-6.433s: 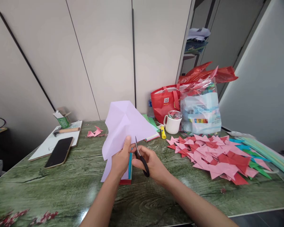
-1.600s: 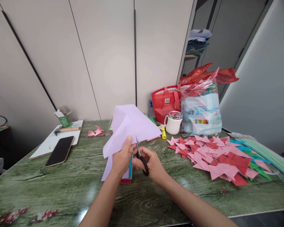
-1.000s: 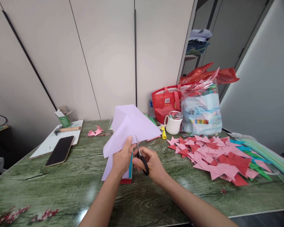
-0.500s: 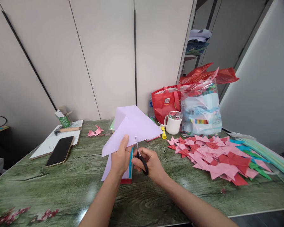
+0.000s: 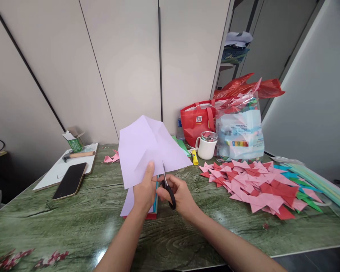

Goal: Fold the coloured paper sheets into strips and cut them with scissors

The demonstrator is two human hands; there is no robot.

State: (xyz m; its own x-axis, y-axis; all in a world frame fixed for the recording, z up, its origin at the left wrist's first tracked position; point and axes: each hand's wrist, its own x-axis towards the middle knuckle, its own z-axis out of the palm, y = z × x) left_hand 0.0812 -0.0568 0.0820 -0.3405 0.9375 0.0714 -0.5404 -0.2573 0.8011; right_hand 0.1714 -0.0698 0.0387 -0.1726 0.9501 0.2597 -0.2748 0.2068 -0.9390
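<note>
My left hand (image 5: 145, 190) grips a large sheet of lilac paper (image 5: 140, 141) at its near edge, thumb on top and fingers underneath. The sheet is creased and held above the table. My right hand (image 5: 179, 192) is closed round the black handles of a pair of scissors (image 5: 170, 190). Their blades point away from me and meet the sheet's near edge, just right of my left thumb. Below the hands lies a stack of coloured paper (image 5: 130, 204) with lilac on top and red at the bottom, partly hidden by my left hand.
Folded pink and red paper pieces (image 5: 255, 185) are heaped on the right. Behind them stand a white mug (image 5: 206, 146), a yellow glue stick (image 5: 195, 158), a red bag (image 5: 197, 124) and a clear plastic bag (image 5: 239, 132). A phone (image 5: 70, 181) and a hammer (image 5: 79, 155) lie left.
The lilac sheet has spread flatter, its far left part swinging up and outward. Both hands keep nearly the same place and grip, with the scissors still at the paper's edge.
</note>
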